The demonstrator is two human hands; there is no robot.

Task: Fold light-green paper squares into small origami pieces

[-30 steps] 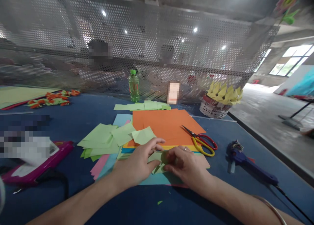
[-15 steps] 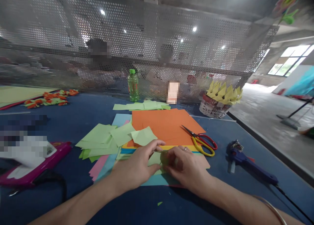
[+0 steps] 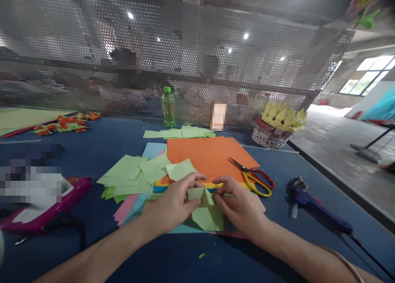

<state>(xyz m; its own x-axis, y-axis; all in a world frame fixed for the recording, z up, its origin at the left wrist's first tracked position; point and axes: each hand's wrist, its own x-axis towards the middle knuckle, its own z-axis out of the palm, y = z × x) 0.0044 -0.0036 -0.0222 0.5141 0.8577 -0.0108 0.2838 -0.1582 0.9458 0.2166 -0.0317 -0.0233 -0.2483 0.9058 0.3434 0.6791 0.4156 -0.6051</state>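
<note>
A light green square of paper (image 3: 207,217), partly folded with raised creases at its top, stands between my two hands above the stack of coloured paper. My left hand (image 3: 173,198) pinches its left side, thumb in front and fingers behind. On the other side, my right hand (image 3: 242,202) has curved fingers and a thumb at the paper's right edge; part of that grip is hidden. Loose light green squares (image 3: 123,169) lie left of my hands. Orange sheets (image 3: 206,155) top the stack just beyond, and scissors (image 3: 254,180) with red and yellow handles rest on its right side.
A blue glue gun (image 3: 317,206) with a cord lies at right. A woven basket (image 3: 268,135) with yellow folded points, a green bottle (image 3: 168,110) and green strips (image 3: 182,132) are along the back by a perforated screen (image 3: 185,60). A magenta object (image 3: 46,211) is at left.
The green paper has come more into view between my hands and now shows an opened lower flap. My right hand has shifted slightly right and its fingers have spread from the left hand.
</note>
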